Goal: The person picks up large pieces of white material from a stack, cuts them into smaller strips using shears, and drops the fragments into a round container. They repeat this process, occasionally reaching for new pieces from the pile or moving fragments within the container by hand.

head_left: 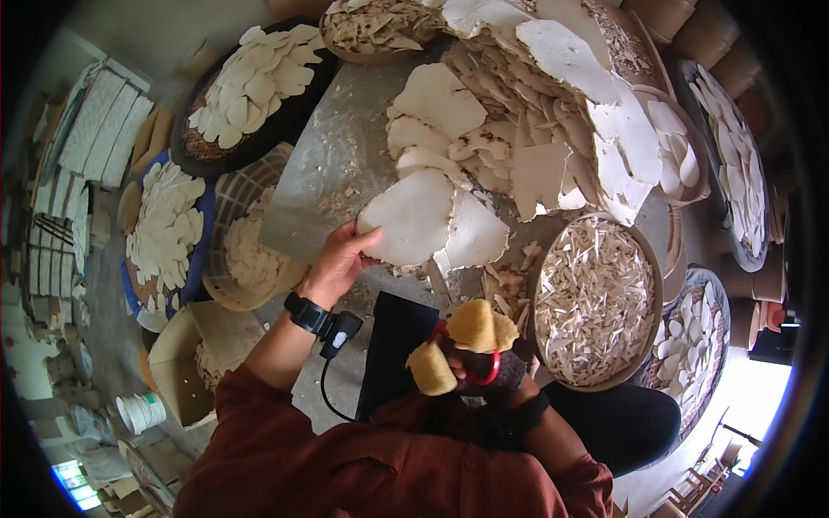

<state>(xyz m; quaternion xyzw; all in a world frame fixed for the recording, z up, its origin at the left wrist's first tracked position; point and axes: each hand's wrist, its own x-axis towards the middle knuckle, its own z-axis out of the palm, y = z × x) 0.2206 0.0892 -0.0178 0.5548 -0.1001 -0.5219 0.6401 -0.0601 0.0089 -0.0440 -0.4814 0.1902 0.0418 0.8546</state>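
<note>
My left hand (335,263) pinches the left edge of a thin, rounded white slice (408,217) between thumb and fingers. The slice lies over other irregular white pieces at the near edge of a heap. In front of my body, my right hand (479,369), in a dark glove, is closed on red-handled scissors (495,369). Yellow foam padding (484,325) wraps the handles, and their blades cannot be made out. Right of that hand stands a round tray (661,298) filled with small white slivers. A large heap of rough, brown-edged slices (527,108) covers the table beyond.
The metal table (324,129) holds scattered crumbs. To the left are a pale plastic basket (218,250), a blue-rimmed tray (202,229) and a dark round tray (177,142), all with white slices. A cardboard box (177,358) stands lower left. More loaded trays line the right side.
</note>
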